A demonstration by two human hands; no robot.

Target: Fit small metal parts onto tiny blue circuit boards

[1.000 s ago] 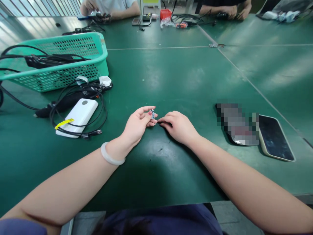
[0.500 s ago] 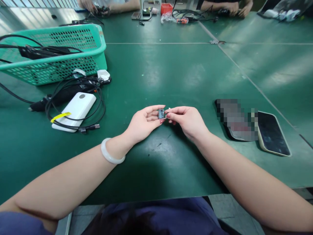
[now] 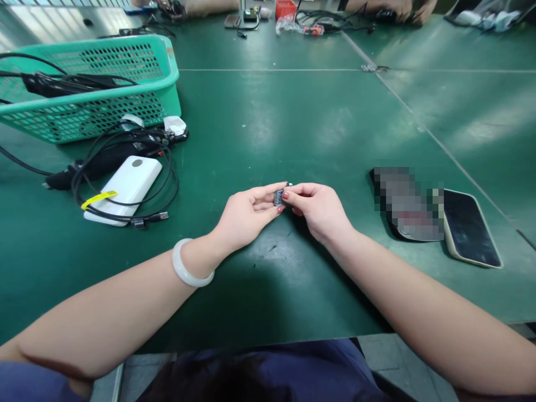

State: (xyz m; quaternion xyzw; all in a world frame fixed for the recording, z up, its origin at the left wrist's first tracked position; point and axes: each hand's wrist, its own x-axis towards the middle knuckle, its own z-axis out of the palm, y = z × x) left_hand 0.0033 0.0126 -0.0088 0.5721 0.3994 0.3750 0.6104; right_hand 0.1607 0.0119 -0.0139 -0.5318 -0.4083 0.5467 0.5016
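Observation:
Between my hands, just above the green table (image 3: 234, 290), is a small blue-grey circuit board (image 3: 278, 197) with tiny parts on its face. My left hand (image 3: 247, 215) has its fingers and thumb closed around the board's left side and edges. From the right, the thumb and forefinger of my right hand (image 3: 322, 206) pinch at the board's right edge, and the thumb covers part of it. A tiny whitish piece pokes out above those fingertips; its kind is too small to tell.
On the left stand a green basket (image 3: 167, 84) of black cables and a white power bank (image 3: 125, 187) under a looped cable. To the right lie a phone (image 3: 471, 226) and a blurred dark flat object (image 3: 404, 204). Other people's hands work at the far edge.
The right thumb and fingers have moved left over the board and now cover more of it. The board has turned slightly, and the left fingers have drawn closer to the right hand.

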